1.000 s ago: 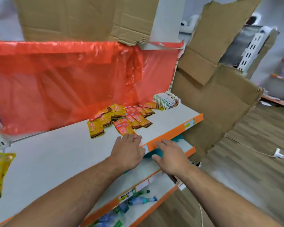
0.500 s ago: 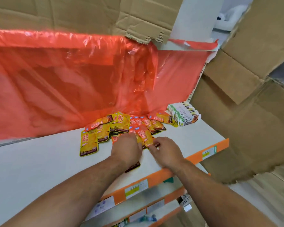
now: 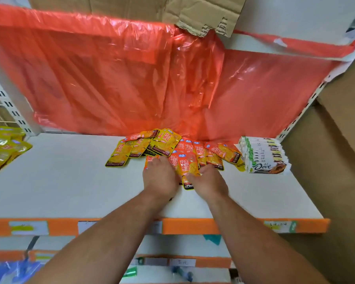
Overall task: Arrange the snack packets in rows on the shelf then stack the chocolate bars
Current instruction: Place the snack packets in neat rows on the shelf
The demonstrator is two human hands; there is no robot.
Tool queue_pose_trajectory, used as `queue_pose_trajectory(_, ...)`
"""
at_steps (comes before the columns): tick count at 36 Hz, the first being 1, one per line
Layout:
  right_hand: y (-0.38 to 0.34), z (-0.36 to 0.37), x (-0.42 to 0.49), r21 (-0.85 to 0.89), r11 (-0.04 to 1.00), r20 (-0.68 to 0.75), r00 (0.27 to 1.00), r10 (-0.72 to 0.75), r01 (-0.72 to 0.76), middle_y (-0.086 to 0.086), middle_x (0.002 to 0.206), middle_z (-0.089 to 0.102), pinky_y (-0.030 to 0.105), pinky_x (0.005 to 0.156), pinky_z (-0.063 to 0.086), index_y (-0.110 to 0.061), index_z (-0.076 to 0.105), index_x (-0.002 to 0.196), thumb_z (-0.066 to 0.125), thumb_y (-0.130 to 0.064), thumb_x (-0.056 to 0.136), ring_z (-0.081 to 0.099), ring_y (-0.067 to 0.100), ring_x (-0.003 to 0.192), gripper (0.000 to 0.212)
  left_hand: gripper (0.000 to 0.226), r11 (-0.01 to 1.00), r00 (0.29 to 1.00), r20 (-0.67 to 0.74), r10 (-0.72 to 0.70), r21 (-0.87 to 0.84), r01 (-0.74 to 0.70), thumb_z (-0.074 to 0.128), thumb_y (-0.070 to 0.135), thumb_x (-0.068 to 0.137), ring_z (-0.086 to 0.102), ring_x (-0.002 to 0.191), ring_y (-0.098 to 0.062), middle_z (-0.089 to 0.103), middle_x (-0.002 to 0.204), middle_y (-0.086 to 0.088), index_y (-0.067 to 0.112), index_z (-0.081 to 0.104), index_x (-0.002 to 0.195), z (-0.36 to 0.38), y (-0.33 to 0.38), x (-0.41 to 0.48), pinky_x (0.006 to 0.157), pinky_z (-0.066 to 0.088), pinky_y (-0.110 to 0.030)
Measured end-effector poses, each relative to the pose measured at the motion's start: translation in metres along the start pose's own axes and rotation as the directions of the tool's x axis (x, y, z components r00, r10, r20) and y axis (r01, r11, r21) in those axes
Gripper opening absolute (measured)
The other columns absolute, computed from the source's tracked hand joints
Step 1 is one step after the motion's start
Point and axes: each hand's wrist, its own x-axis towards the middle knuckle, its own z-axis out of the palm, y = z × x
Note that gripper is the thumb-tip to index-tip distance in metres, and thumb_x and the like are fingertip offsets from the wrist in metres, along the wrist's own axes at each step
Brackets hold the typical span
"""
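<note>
A loose heap of snack packets lies at the back of the white shelf (image 3: 66,181): yellow ones (image 3: 119,155) on the left, orange ones (image 3: 223,152) on the right. One orange packet (image 3: 188,166) lies nearest me between my hands. My left hand (image 3: 161,178) rests flat on another packet, whose dark end peeks out below my wrist. My right hand (image 3: 209,182) pinches the right edge of the near orange packet. A pile of Dove chocolate bars (image 3: 262,155) sits to the right of the heap, apart from both hands.
A red plastic sheet (image 3: 111,78) hangs behind the shelf. Cardboard (image 3: 336,160) stands at the right. More yellow packets (image 3: 2,148) lie at the far left. The shelf's front edge is an orange strip (image 3: 189,225) with labels; lower shelves hold small bottles (image 3: 181,272).
Both hands rose from the lower shelf edge onto the upper shelf and came to the packet heap. The view moved closer and now faces the shelf squarely.
</note>
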Motion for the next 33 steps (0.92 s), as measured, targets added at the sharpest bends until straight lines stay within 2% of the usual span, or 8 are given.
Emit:
queue_pose_trajectory(6,0.004,-0.002,-0.001,0.014,0.999,0.03,0.998,-0.05,0.049,0.002,0.12,0.063,0.038,0.085,0.053,-0.022,0.055,0.122,0.069,-0.054,0.082,0.063,0.029,0.108,0.053,0.041,0.999,0.998,0.048,-0.043,-0.005,0.044,0.064,0.021,0.084,0.059,0.111,-0.033,0.059,0.119,-0.014,0.006,0.047,0.118,-0.003,0.015,-0.003,0.085,0.048,-0.039)
queue_pose_trajectory(10,0.008,-0.004,-0.001,0.034,0.997,0.054,0.996,-0.071,0.069,0.003,0.123,0.063,0.04,0.088,0.053,-0.027,0.05,0.133,0.069,-0.05,0.079,0.062,0.03,0.109,0.062,0.046,0.987,0.984,0.113,-0.137,-0.062,0.145,0.067,0.016,0.079,0.062,0.109,-0.034,0.064,0.117,-0.011,0.009,0.043,0.118,-0.007,0.024,-0.003,0.085,0.048,-0.04)
queue_pose_trajectory(15,0.011,-0.007,0.003,0.054,0.996,0.113,0.991,-0.077,0.071,0.003,0.12,0.064,0.037,0.084,0.053,-0.026,0.055,0.122,0.073,-0.043,0.077,0.063,0.031,0.106,0.051,0.031,0.963,0.98,0.105,-0.168,-0.195,0.186,0.054,0.036,0.091,0.064,0.102,-0.033,0.067,0.108,-0.008,0.016,0.041,0.111,-0.005,0.021,-0.005,0.088,0.049,-0.043)
queue_pose_trajectory(19,0.012,-0.008,0.007,0.105,0.993,0.135,0.989,-0.059,0.045,0.001,0.104,0.068,0.036,0.076,0.054,-0.027,0.049,0.099,0.079,-0.042,0.067,0.067,0.03,0.092,0.047,0.025,0.928,0.963,0.16,-0.216,-0.273,0.254,0.057,0.033,0.085,0.061,0.101,-0.031,0.066,0.104,-0.006,0.02,0.046,0.103,-0.007,0.019,-0.003,0.091,0.049,-0.042)
queue_pose_trajectory(23,0.013,-0.005,0.008,0.156,0.988,0.12,0.992,-0.029,0.01,-0.001,0.098,0.067,0.039,0.076,0.057,-0.025,0.047,0.103,0.08,-0.039,0.061,0.067,0.029,0.086,0.055,0.017,0.916,0.957,0.167,-0.239,-0.288,0.279,0.059,0.023,0.082,0.061,0.1,-0.031,0.065,0.102,-0.006,0.018,0.051,0.097,-0.008,0.019,0.001,0.088,0.051,-0.039)
queue_pose_trajectory(27,0.016,-0.005,0.01,0.2,0.98,0.127,0.992,-0.008,-0.018,-0.002,0.094,0.064,0.033,0.067,0.051,-0.023,0.046,0.104,0.081,-0.035,0.065,0.065,0.027,0.083,0.054,0.011,0.895,0.955,0.151,-0.257,-0.336,0.294,0.06,0.017,0.081,0.06,0.093,-0.029,0.06,0.09,-0.003,0.021,0.051,0.085,-0.006,0.018,0.002,0.079,0.05,-0.036)
queue_pose_trajectory(30,0.016,-0.008,0.012,0.238,0.971,0.142,0.99,-0.002,-0.033,-0.002,0.092,0.06,0.03,0.063,0.045,-0.02,0.044,0.106,0.08,-0.031,0.07,0.064,0.026,0.084,0.052,0.022,0.865,0.949,0.132,-0.285,-0.392,0.314,0.065,0.013,0.079,0.057,0.083,-0.025,0.058,0.082,0.0,0.023,0.046,0.072,-0.005,0.015,0.002,0.068,0.044,-0.03)
queue_pose_trajectory(33,0.017,-0.007,0.013,0.299,0.954,0.169,0.986,-0.014,-0.038,-0.003,0.088,0.065,0.028,0.057,0.044,-0.019,0.053,0.105,0.079,-0.029,0.066,0.065,0.024,0.079,0.047,0.024,0.804,0.941,0.175,-0.289,-0.488,0.338,0.073,0.012,0.074,0.061,0.078,-0.025,0.06,0.075,0.003,0.02,0.051,0.07,-0.011,0.013,0.001,0.068,0.049,-0.03)
